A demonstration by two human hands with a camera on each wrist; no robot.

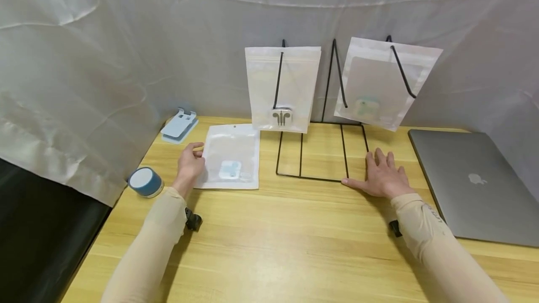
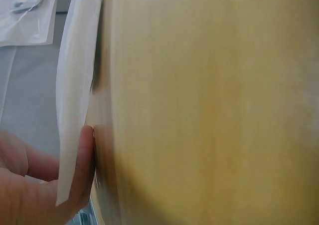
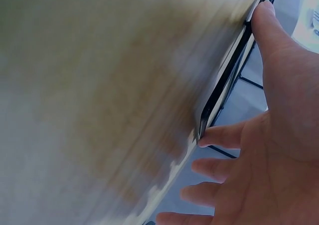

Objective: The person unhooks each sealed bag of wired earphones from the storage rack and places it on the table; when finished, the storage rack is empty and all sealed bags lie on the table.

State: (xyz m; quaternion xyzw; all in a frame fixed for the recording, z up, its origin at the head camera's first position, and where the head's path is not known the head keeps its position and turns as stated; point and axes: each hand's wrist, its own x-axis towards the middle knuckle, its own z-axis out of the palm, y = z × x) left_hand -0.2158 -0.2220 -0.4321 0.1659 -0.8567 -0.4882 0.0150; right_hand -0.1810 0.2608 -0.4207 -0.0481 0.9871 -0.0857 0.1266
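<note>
A white zip-top pouch (image 1: 233, 139) with a clear window lies flat on the table, a small white earphone case (image 1: 230, 170) showing inside. At its left edge is my left hand (image 1: 191, 165); in the left wrist view the pouch edge (image 2: 75, 95) runs between the fingers, one fingertip under it. Spread on the right front corner of the black wire display rack (image 1: 313, 178) is my right hand (image 1: 385, 176). Its thumb touches the front bar (image 3: 227, 68) and another fingertip meets the corner. White pouches (image 1: 290, 78) hang from the left hook, and another pouch (image 1: 385, 81) hangs tilted on the right hook.
A closed grey laptop (image 1: 471, 181) lies on the right. At the left stand a light blue phone stand (image 1: 179, 125) and a blue cylinder with a white top (image 1: 145, 182). A grey-white curtain (image 1: 189, 50) hangs behind the wooden table (image 1: 286, 247).
</note>
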